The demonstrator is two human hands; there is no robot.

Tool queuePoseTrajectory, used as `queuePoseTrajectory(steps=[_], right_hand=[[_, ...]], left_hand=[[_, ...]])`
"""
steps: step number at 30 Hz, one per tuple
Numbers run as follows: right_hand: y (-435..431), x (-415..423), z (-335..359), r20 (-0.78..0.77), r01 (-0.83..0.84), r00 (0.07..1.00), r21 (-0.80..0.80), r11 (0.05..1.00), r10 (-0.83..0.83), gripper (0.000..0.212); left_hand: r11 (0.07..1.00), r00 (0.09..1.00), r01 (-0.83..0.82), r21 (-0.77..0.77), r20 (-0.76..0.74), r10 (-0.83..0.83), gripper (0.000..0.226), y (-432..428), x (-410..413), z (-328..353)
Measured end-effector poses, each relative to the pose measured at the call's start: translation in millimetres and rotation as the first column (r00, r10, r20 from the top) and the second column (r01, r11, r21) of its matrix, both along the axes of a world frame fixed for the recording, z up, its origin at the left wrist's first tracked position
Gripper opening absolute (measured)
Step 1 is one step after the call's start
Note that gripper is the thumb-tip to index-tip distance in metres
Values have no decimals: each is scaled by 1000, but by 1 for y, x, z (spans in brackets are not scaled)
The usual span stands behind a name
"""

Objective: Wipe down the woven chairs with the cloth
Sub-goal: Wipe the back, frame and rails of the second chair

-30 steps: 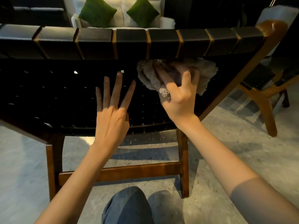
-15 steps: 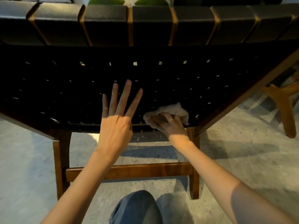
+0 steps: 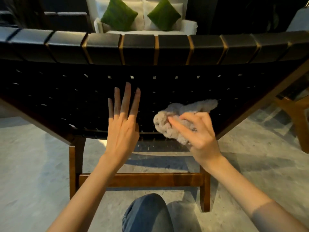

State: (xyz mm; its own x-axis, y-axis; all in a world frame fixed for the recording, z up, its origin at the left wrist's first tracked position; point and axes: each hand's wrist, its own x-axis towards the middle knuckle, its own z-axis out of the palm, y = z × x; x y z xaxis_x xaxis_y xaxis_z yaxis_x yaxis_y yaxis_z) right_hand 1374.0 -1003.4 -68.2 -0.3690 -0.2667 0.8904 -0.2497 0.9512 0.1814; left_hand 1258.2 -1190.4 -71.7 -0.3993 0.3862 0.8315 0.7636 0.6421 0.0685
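Right hand [image 3: 200,136] pinches bunched beige terry cloth [image 3: 175,118] at the lower right corner of the black woven wood-framed chair [image 3: 167,91] back, left hand [image 3: 122,131] flat, fingers straight (bracing, probably); risk: loose pinch lets cloth snag in weave gaps.

No text, label, brand, number or sign can be read, neither on the black woven chair with brown wooden frame [image 3: 172,49] nor on the fluffy grey cloth [image 3: 163,124] at 4 o'clock.

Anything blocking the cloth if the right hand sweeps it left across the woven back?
Yes: the left hand lies spread on the woven back directly left of the cloth, which the right hand grips.
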Motion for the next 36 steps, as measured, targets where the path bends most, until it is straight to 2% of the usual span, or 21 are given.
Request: queuePoseTrajectory(steps=[2, 3, 5, 7, 10, 13, 15, 17, 20, 23, 26, 27, 29, 31, 33, 34, 36], right_hand=[[-6, -5, 37, -147, 29, 989, -40, 999, -34, 44], [-9, -9, 51, -171, 60, 983, -52, 997, -68, 39], [-16, -19, 68, -166, 193, 966, -62, 979, -200, 24], [-22, -29, 72, -120, 289, 947, -96, 952, -300, 18], [-22, -38, 71, -111, 261, 954, -151, 954, -278, 21], [-17, -47, 60, -106, 209, 971, -74, 975, -216, 30], [-15, -53, 38, 65, 225, 973, -95, 970, -219, 34], [-17, -60, 9, 333, 291, 914, -140, 947, -231, 46], [-18, -75, -32, 561, 274, 794, 16, 962, -235, 45], [-24, -88, -62, 630, 294, 723, 92, 951, -284, 37], [-27, -97, -88, 708, 388, 524, 295, 873, -473, 50], [-25, -102, -102, 714, 374, 492, 344, 861, -498, 51], [-17, -114, -114, 773, 263, 469, 340, 903, -428, 47], [-16, -108, -105, 808, 202, 459, 309, 929, -369, 42], [-18, -88, -88, 826, 177, 502, 190, 966, -255, 38], [-23, -74, -77, 809, 179, 557, 106, 978, -189, 40], [-36, -50, -52, 597, 99, 800, -45, 994, -53, 53]], left_hand=[[1000, 1000, 1, 18, 10, -2, 88, 0, -1, 3], [1000, 1000, 4, 25, 15, -5, 89, 1, -1, 3], [999, 1000, -3, 38, 18, 3, 92, 2, -1, 5], [999, 1000, -16, 39, 20, 15, 94, 2, -1, 6], [999, 1000, -20, 30, 11, 19, 93, 1, -2, 8], [1000, 1000, -14, 21, 13, 13, 91, 0, -5, 3], [1000, 999, -24, 13, 37, 24, 90, -2, -8, -4], [999, 997, -36, 0, 71, 36, 92, -5, -9, -13], [999, 996, -21, -43, 83, 25, 88, -13, -13, -27], [995, 996, -20, -93, 80, 27, 81, -23, -17, -34], [988, 995, -30, -148, 94, 44, 86, -30, -18, -36], [987, 994, -30, -161, 99, 46, 89, -32, -18, -37], [985, 991, -23, -172, 124, 45, 93, -37, -18, -36], [986, 990, -17, -165, 132, 39, 91, -42, -15, -36], [991, 993, -43, -126, 107, 56, 87, -50, -15, -33], [993, 993, -54, -104, 98, 64, 85, -54, -16, -31], [995, 993, -74, -61, 89, 79, 85, -63, -19, -25]])
